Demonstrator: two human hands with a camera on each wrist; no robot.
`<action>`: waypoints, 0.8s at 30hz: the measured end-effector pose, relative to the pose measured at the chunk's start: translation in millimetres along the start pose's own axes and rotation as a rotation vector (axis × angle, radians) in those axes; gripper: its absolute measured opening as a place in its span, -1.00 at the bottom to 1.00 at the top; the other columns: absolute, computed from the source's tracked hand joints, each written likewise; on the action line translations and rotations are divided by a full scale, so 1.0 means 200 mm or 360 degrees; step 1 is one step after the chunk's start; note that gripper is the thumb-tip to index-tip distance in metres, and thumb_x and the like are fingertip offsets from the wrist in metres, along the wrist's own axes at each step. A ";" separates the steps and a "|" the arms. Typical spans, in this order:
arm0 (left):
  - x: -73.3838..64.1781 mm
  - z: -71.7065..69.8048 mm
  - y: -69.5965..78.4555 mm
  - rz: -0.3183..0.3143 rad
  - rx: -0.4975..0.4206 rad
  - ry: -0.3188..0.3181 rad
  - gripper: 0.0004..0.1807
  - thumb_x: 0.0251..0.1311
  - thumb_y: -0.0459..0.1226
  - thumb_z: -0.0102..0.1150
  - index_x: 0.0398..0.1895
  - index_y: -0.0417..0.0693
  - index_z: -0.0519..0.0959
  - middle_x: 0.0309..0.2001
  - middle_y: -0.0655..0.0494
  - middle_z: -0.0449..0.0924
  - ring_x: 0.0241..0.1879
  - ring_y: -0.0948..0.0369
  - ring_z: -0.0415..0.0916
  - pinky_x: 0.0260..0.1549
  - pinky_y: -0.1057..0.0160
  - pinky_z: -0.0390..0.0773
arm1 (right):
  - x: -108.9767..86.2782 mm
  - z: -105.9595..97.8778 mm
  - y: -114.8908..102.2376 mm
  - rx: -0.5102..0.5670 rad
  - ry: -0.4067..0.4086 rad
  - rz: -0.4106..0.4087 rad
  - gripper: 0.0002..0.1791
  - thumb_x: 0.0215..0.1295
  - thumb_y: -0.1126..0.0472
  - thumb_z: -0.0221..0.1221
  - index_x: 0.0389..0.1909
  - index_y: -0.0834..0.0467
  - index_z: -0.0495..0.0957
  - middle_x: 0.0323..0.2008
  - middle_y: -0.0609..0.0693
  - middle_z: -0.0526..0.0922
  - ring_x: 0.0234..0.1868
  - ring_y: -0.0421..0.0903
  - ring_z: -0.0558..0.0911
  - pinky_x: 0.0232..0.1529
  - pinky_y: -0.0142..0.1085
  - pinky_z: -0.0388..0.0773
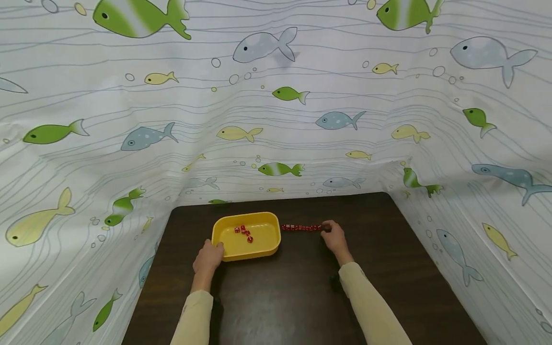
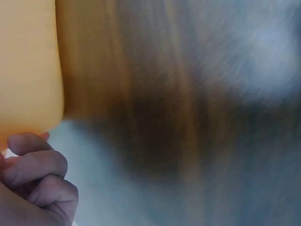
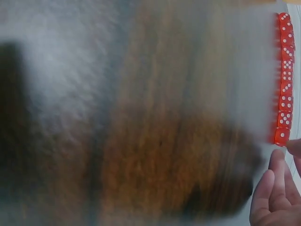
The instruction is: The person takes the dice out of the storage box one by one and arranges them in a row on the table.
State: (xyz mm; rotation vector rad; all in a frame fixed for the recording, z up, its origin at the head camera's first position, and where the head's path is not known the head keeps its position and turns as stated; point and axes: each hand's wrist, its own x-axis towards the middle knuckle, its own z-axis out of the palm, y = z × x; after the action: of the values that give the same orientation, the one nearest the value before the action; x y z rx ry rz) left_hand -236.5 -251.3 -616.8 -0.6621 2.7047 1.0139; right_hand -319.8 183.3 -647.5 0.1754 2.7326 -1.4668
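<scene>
Dice (image 1: 302, 228) form a row beside the tray (image 1: 265, 239), others inside. My left hand (image 1: 208, 257) grips the tray's corner, probably steadying it; my right hand (image 1: 336, 238) is at the row's end, likely aligning it; whether pinching a die, I can't tell.

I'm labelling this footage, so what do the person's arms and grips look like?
The left sleeve and right sleeve are long and pale yellow. The left grip and right grip are bare, ungloved hands. A dark shape beside the right sleeve is too unclear to identify.
</scene>
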 end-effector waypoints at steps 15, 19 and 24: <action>0.00 0.14 -0.16 0.0138 -0.0391 0.0317 -0.28 0.59 0.06 -0.22 0.66 -0.08 0.06 -0.05 -0.30 0.66 -0.27 -0.12 0.57 -0.23 -0.10 0.44 | -0.04 0.13 -0.24 0.0110 0.0277 -0.0131 -0.66 0.59 0.17 0.09 0.23 0.18 0.64 0.21 0.18 0.66 -0.01 0.10 0.61 -0.05 0.01 0.56; -0.01 0.17 -0.20 0.0208 -0.0474 0.0395 -0.31 0.62 0.00 -0.14 0.69 0.00 0.10 -0.41 -0.09 0.57 -0.51 0.04 0.40 -0.37 0.07 0.27 | -0.04 0.21 -0.36 0.0143 0.0220 -0.0238 -0.69 0.62 0.15 0.08 0.20 0.13 0.66 0.18 0.14 0.68 -0.23 0.03 0.60 -0.26 -0.11 0.52; -0.01 0.17 -0.21 0.0263 -0.0553 0.0356 -0.37 0.63 0.00 -0.15 0.66 0.03 0.25 0.08 -0.18 0.71 -0.10 -0.07 0.59 -0.01 -0.13 0.46 | -0.04 0.30 -0.52 0.0119 0.0149 -0.0315 -0.70 0.61 0.14 0.11 0.16 0.14 0.68 0.06 0.10 0.71 -0.39 -0.06 0.53 -0.32 -0.21 0.51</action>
State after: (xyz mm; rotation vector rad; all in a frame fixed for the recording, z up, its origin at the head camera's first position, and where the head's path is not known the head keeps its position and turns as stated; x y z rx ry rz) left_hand -215.5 -256.9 -665.8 -0.6482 2.8363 1.5629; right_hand -324.5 74.7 -594.0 -0.0268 2.8415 -1.6504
